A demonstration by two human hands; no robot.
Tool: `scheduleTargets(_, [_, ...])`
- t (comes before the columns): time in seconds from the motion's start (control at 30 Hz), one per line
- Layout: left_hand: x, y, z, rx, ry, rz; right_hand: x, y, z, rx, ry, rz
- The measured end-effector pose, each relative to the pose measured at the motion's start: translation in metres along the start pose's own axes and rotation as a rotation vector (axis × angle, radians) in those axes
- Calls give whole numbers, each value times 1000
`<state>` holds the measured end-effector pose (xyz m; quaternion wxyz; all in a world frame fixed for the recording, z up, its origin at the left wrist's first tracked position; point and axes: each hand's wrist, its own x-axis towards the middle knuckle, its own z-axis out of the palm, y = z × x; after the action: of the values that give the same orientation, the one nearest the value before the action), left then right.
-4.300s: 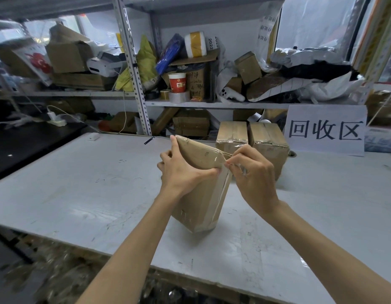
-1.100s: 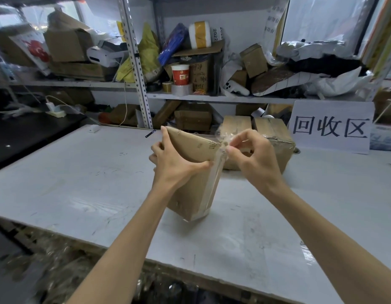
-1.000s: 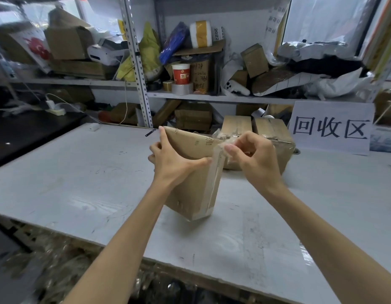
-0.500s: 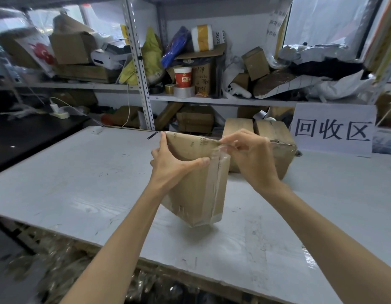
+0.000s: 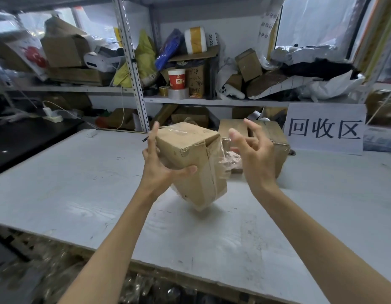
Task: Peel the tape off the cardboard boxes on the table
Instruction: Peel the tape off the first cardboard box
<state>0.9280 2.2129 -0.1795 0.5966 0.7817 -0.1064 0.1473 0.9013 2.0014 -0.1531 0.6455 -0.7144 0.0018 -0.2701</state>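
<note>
— Where is the cardboard box [image 5: 190,154] just now?

— At the middle of the counter [image 5: 69,183], tipped on one corner. The person's left hand [image 5: 159,170] grips it from nine o'clock, thumb hooked under the near face and fingers up along the far side. Whether the low corner touches the counter cannot be told.

— And the right hand [image 5: 253,154]?

— At three o'clock of the box, just beside it, fingers spread and loosely bent, gripping nothing. A crumpled length of clear tape [image 5: 227,159] hangs off the box's right face between the two; whether it clings to the palm is unclear.

— How should it handle?

— One hand holds the box tilted, so it is probably light, likely empty. The cardboard looks stiff but dents at the edges. The tape is thin, limp and sticky, and apt to tear or fold onto itself.

— Where to take hold, then?

— Pinch the loose crumple near where it leaves the box and pull low along the face, left hand bracing. Two more boxes [image 5: 277,139] wait at one o'clock, before the sign [image 5: 323,129].
</note>
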Motion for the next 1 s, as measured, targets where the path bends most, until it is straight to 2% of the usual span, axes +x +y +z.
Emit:
scheduleTargets(0.07, [-2,-3,2,33,-20,58,10,-3,1,-160,-11,17])
scheduleTargets(0.13, [-7,-7,3,25,-40,80,13,-1,2,-229,-108,51])
scheduleTargets(0.27, [-14,-19,8,58,-89,36,6,13,7,-148,-165,135])
scheduleTargets(0.4, [-15,-23,8,71,-15,-30,0,24,4,-150,-275,89])
scheduleTargets(0.5, [-16,-27,5,64,8,-4,-5,28,1,-43,-341,162])
scheduleTargets(0.63, [-19,-29,6,58,3,26,-11,31,2,88,-302,350])
scheduleTargets(0.7, [-19,-28,6,43,-12,30,-7,32,2,115,-276,369])
scheduleTargets(0.77, [-21,-26,4,16,-18,29,-8,36,3,88,-238,386])
scheduleTargets(0.9, [-28,-30,0,-83,29,-7,-36,63,0,-35,-209,546])
scheduleTargets(1.0, [-22,-26,1,31,-4,-42,-33,66,-5,63,-212,480])
